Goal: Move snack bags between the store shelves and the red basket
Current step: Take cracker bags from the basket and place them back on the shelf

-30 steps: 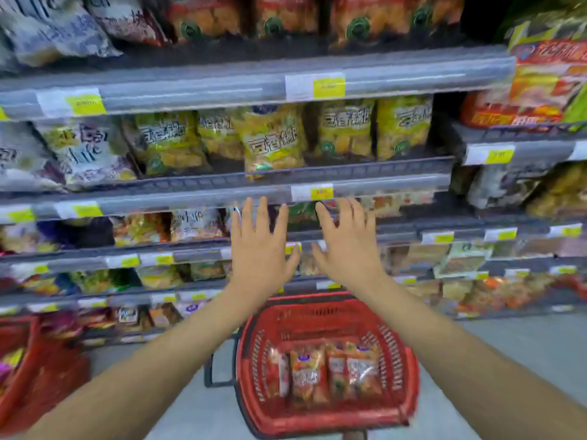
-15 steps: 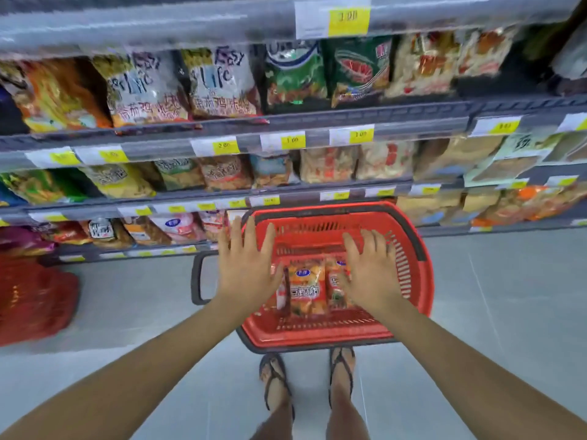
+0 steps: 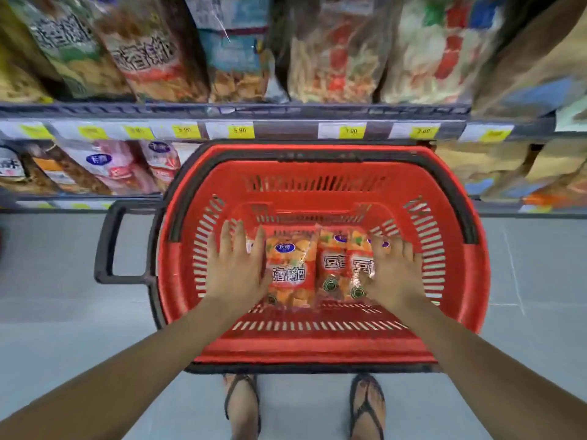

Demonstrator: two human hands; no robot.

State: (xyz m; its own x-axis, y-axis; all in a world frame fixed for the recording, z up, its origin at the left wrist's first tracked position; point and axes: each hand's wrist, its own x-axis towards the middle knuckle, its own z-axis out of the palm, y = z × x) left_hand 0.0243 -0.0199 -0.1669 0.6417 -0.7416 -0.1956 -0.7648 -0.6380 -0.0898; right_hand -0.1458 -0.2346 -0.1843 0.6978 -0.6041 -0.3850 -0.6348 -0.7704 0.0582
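A red basket with black handles stands on the floor in front of my feet, against the low shelves. Several orange-red snack bags lie side by side on its bottom. My left hand is inside the basket, fingers spread and straight, over the left end of the row of bags. My right hand is also inside, fingers spread, lying on the rightmost bag. Neither hand visibly grips a bag.
Shelves full of snack bags rise just behind the basket, with yellow price tags along their edges. A black pull handle sticks out from the basket's left side. Grey floor spreads left and right.
My view has dropped from the upper shelves down to the basket. Both hands have moved from in front of the shelves down into the basket onto the bags.
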